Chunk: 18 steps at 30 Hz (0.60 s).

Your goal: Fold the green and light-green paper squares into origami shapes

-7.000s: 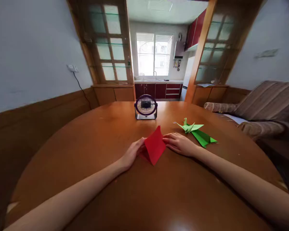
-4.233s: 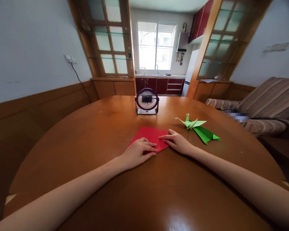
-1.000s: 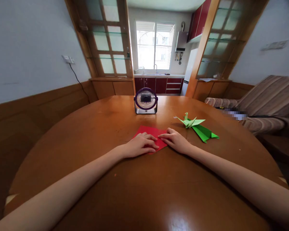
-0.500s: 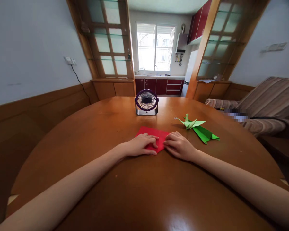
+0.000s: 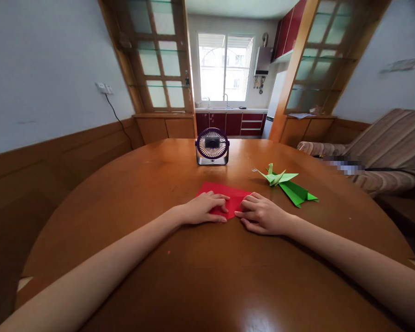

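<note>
A red sheet of paper (image 5: pixel 233 203) lies on the wooden table, partly covered by both hands. From the left, my left hand (image 5: pixel 206 206) rests on it, fingers bent a little and thumb apart along the near edge. My right hand (image 5: pixel 263 213) is at the paper's right side. Its fingers are loosely curled and apart, tips on or against the paper, and the thumb lies nearer me. How the paper is folded beneath the hands is hidden.
A folded green paper bird (image 5: pixel 276 177) and a darker green folded paper piece (image 5: pixel 297 192) lie right of the hands. A small purple fan (image 5: pixel 212 144) stands behind the paper. The round-edged table (image 5: pixel 207 276) extends toward me; a striped armchair (image 5: pixel 390 143) is at right.
My right hand has moved slightly right and its fingers have spread, with more red paper showing beside it. My left hand stays in place on the paper. The view has shifted slightly.
</note>
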{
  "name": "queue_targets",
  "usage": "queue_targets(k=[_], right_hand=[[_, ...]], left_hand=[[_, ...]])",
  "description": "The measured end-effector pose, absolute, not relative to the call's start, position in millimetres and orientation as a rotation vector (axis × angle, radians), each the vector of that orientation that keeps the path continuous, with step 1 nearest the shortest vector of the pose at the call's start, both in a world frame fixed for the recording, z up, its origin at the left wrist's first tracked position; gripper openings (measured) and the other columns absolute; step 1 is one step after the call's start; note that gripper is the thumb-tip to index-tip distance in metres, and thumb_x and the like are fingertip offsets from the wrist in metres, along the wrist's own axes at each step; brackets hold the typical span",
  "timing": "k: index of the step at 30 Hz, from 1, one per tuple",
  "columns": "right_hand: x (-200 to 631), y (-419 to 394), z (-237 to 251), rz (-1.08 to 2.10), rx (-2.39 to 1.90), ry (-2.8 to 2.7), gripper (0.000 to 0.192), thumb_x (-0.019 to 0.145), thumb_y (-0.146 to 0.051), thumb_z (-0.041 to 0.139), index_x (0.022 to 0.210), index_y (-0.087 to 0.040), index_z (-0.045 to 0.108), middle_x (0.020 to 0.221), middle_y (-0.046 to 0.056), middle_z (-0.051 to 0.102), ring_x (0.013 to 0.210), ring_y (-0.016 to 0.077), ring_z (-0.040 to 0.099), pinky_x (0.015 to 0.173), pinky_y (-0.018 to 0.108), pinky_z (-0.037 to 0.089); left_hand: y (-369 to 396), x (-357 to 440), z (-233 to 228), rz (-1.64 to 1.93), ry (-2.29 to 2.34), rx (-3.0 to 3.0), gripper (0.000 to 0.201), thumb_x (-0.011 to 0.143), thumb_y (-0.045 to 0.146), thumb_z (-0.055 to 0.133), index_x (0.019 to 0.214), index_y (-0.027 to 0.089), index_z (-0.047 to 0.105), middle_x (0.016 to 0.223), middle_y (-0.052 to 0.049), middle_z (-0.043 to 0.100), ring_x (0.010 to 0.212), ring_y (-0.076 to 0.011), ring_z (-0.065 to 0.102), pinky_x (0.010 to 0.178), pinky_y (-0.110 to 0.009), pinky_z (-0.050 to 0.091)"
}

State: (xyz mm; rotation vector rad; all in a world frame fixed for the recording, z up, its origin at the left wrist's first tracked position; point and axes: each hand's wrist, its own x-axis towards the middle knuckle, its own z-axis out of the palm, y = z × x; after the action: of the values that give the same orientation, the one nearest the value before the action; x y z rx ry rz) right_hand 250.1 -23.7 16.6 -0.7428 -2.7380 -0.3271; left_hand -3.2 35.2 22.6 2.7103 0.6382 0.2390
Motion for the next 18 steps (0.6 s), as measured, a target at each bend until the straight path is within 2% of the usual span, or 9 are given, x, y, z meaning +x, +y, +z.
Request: queue_targets(k=[7, 18], right_hand=[[283.6, -16.3, 19.6, -0.263, -0.886, -2.656, 0.033, 0.095, -0.027, 0.043, 0.077, -0.018, 0.070, 0.082, 0.008, 0.059, 0.080, 0.0199, 0.049, 0.079, 0.037, 0.036], [306.8, -9.0, 19.1, -0.135, -0.978, -2.561, 0.032, 0.093, -0.023, 0.046, 0.071, -0.017, 0.068, 0.087, 0.010, 0.063, 0.079, 0.0202, 0.055, 0.079, 0.038, 0.042]], left_hand=[[34.8, -2.9, 23.7, 0.251, 0.626, 2.676, 0.030, 0.087, 0.050, 0.060, 0.102, 0.023, 0.065, 0.142, -0.009, 0.048, 0.124, -0.0284, 0.048, 0.104, -0.044, 0.031], [34.1, -2.5, 26.3, 0.226, 0.621, 2.684, 0.031, 0.087, 0.049, 0.060, 0.103, 0.023, 0.065, 0.139, -0.008, 0.050, 0.122, -0.0276, 0.048, 0.103, -0.042, 0.033]])
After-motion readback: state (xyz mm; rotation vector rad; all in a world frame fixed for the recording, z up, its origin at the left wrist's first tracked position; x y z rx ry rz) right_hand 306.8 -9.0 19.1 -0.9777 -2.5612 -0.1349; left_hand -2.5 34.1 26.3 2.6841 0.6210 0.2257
